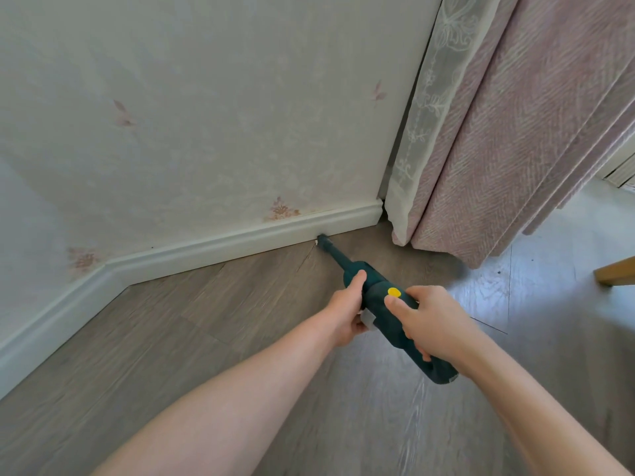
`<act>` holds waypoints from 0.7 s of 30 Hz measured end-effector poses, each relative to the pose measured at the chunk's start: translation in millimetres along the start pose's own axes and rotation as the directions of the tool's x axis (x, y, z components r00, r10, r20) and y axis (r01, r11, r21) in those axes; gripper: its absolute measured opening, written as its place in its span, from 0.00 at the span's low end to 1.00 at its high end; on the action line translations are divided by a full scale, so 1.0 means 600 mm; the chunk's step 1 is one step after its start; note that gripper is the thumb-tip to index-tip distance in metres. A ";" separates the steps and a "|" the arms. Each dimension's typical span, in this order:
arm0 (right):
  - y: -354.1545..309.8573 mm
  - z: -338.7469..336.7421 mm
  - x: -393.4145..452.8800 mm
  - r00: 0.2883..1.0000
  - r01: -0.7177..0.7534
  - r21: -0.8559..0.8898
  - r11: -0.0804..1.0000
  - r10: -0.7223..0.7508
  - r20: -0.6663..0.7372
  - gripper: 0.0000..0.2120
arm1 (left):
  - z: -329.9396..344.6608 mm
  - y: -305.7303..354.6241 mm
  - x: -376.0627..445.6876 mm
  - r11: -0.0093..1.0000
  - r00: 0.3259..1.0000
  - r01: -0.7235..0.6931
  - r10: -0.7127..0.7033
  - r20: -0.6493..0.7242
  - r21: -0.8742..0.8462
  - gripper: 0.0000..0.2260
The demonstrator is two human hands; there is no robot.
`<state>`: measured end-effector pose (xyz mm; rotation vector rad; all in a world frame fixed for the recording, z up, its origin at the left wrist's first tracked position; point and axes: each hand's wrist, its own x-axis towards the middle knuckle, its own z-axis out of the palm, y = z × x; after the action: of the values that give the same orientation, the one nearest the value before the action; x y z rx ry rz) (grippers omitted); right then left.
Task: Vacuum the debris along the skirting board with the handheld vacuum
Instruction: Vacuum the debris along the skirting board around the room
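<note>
A dark green handheld vacuum with a yellow button points away from me toward the white skirting board. Its narrow nozzle tip touches the floor right at the foot of the board, next to a small pale speck of debris. My left hand grips the vacuum's body from the left side, thumb along the top. My right hand grips the rear handle, with the thumb resting just below the yellow button.
Grey wood-look floor runs to a papered wall. The skirting board turns a corner at the left. A pink curtain with a white lace edge hangs to the floor at the right. A wooden furniture leg shows at the right edge.
</note>
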<state>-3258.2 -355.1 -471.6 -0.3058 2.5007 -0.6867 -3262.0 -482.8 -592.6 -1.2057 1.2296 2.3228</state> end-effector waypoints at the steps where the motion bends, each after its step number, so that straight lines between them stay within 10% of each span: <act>1: 0.001 -0.006 -0.008 1.000 0.004 0.010 1.000 -0.003 -0.027 0.15 | 0.005 0.004 -0.007 1.000 1.000 -0.008 0.008 0.022 0.000 0.24; 9: -0.008 -0.068 -0.023 0.983 -0.008 0.143 0.990 0.034 -0.181 0.20 | 0.064 0.063 -0.028 0.994 0.982 -0.104 0.096 0.161 0.046 0.26; 21: -0.058 -0.016 -0.032 0.998 0.055 0.093 0.994 -0.053 -0.021 0.19 | -0.041 0.047 -0.034 0.993 0.990 -0.118 0.119 0.075 -0.014 0.25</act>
<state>-3244.8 -374.3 -437.9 -0.3353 2.4765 -0.8300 -3251.1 -516.3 -568.3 -1.0635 1.2983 2.4373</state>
